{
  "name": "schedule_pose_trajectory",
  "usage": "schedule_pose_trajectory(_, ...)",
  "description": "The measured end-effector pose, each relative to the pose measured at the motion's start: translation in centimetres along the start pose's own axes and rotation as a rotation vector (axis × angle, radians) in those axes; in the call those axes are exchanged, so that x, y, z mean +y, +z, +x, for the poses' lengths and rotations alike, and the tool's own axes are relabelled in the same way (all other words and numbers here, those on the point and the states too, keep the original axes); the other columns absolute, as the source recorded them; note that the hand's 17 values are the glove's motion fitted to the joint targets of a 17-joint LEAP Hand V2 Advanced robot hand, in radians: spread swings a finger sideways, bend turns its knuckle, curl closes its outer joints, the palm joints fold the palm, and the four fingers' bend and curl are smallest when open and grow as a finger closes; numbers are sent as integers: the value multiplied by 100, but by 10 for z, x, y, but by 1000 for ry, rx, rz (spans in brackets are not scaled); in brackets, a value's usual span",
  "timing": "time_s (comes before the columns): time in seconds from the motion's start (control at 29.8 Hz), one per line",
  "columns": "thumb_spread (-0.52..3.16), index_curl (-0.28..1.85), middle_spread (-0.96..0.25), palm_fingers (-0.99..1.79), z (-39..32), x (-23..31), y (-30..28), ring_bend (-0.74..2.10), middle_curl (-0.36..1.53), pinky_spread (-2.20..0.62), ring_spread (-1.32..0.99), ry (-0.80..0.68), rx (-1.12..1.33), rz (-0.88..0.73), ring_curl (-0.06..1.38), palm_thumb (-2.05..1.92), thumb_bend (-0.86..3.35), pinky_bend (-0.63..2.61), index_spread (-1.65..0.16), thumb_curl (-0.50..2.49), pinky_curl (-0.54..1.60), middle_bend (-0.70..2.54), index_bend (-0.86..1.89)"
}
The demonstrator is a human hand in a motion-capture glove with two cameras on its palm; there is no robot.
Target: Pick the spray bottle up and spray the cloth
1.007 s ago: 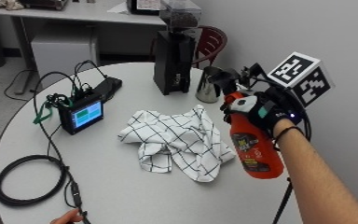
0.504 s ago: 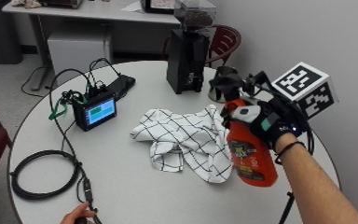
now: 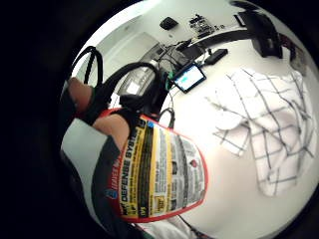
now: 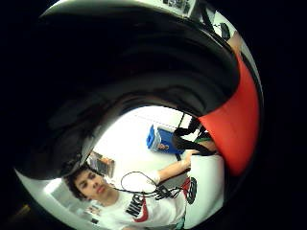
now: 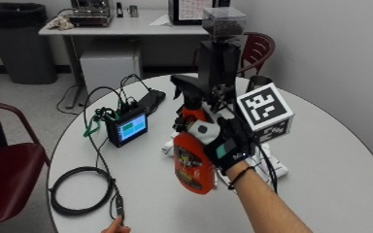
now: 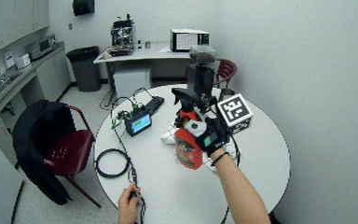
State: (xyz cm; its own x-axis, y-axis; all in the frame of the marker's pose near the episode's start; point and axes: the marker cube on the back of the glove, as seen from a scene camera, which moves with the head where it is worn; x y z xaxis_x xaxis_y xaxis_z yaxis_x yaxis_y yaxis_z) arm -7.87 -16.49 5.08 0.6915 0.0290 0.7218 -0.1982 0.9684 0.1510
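The right hand (image 5: pixel 224 141) wears a black glove with a white plastic patch and a small teal patch on its back. A thin dark band circles the wrist; the forearm is unsleeved.

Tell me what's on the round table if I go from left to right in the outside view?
Coiled black cable → small screen with a green display → red spray bottle → gloved right hand gripping it. The checked cloth hides mostly behind the bottle, so I left it out.
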Motion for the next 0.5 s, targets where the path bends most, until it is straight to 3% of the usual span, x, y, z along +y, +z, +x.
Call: schedule_pose_trajectory(0.5, 63, 34, -12, 113, 29, 7, 66, 48, 49, 20, -12, -44, -46, 1, 42, 97, -3, 20, -21, 71, 37, 44, 13)
